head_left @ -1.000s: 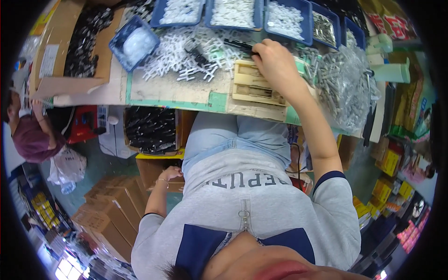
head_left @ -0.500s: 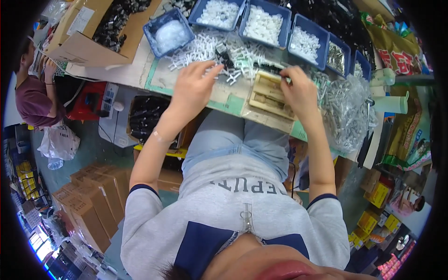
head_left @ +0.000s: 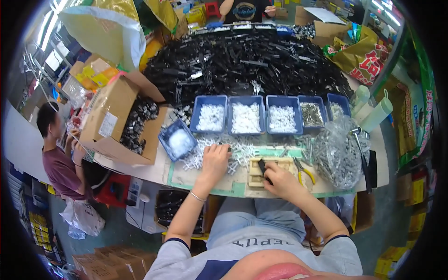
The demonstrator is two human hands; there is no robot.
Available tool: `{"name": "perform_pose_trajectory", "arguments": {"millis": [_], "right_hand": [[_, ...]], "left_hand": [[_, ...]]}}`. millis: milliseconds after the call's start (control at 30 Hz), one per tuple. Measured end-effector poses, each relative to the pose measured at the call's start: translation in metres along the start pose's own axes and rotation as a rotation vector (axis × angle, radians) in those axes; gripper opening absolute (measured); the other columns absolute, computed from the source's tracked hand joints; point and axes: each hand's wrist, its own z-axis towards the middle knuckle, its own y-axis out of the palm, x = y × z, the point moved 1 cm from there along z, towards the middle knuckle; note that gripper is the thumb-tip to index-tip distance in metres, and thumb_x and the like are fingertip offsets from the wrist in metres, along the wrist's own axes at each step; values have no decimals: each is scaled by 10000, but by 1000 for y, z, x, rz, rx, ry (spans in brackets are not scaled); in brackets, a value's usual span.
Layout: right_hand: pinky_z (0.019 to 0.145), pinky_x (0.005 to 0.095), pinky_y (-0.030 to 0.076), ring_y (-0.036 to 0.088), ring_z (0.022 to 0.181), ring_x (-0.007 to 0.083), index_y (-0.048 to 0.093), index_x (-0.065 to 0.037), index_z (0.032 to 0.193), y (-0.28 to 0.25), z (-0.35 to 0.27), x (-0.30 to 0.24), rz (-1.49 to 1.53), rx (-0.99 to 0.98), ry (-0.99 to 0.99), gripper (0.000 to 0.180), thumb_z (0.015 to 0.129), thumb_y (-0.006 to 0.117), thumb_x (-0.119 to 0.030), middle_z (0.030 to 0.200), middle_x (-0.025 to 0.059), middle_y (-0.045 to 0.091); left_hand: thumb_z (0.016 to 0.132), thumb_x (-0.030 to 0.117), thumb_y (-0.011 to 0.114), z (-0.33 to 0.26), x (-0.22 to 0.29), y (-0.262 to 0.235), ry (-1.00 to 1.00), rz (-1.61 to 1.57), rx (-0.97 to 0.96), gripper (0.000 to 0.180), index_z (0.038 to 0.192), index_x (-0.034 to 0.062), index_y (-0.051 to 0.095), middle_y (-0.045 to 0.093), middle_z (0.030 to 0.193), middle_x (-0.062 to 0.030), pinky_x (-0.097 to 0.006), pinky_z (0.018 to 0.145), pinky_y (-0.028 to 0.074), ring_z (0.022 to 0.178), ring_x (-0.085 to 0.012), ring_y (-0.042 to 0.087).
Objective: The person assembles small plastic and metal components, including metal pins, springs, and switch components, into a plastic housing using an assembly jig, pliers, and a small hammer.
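My left hand (head_left: 215,163) is curled, palm down, over a loose pile of small white plastic parts (head_left: 193,161). A small black part (head_left: 229,149) shows at its fingertips, partly hidden. My right hand (head_left: 281,179) grips a black plastic piece (head_left: 262,166) that stands tilted over a cream-coloured fixture block (head_left: 254,178) near the table's front edge. Its fingers cover part of the block's recesses. Just right of the block lie pliers with yellow handles (head_left: 306,175).
Several blue bins (head_left: 209,131) of small parts line the back, before a large heap of black pieces (head_left: 242,60). An open carton (head_left: 105,128) stands left. At right are a clear bag of grey parts (head_left: 340,158), a hammer (head_left: 361,151) and a green bottle (head_left: 377,115). A person (head_left: 60,154) works at left.
The view has tilted up, showing the black heap behind the bins. My right hand now holds a black piece over the block, and my left fingers have closed downward at the white pile.
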Motion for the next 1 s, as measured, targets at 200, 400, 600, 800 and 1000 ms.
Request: {"name": "perform_pose_trajectory", "arguments": {"millis": [200,400,600,800,1000], "right_hand": [[785,384,447,589,886,300,600,-10,850,-9,-9,8,-21,120,-139,92,758,593,-19,976,132,617],[763,371,443,583,839,284,620,-43,864,-5,-12,11,-44,138,-149,149,729,573,-2,849,85,642],[694,404,457,568,790,296,572,-43,779,-7,0,2,-54,102,-40,84,718,551,11,765,125,572],[696,395,463,574,800,325,579,-36,785,-6,-1,7,-91,20,-29,36,771,601,-11,770,144,549],[669,397,488,626,745,325,629,-2,802,-15,17,3,-74,-98,99,68,742,650,-27,783,157,638]], "left_hand": [[878,142,583,-3,4,5,-135,-93,94,164,1010,44,586,626,866,-87,-378,783,385,841,-260,560],[906,131,546,-1,6,5,-313,-318,222,173,1046,31,548,608,833,-121,-394,751,394,768,-295,558],[890,47,560,-13,13,-11,-326,-537,395,190,1072,-3,533,589,911,-161,-363,767,449,811,-316,571],[953,99,547,-48,24,-20,-690,-1023,398,165,1081,9,597,609,939,-25,-238,763,472,823,-100,577],[950,138,564,-71,39,-29,-799,-1107,275,201,1079,-2,628,660,953,-56,-226,727,484,798,-115,629]]}}
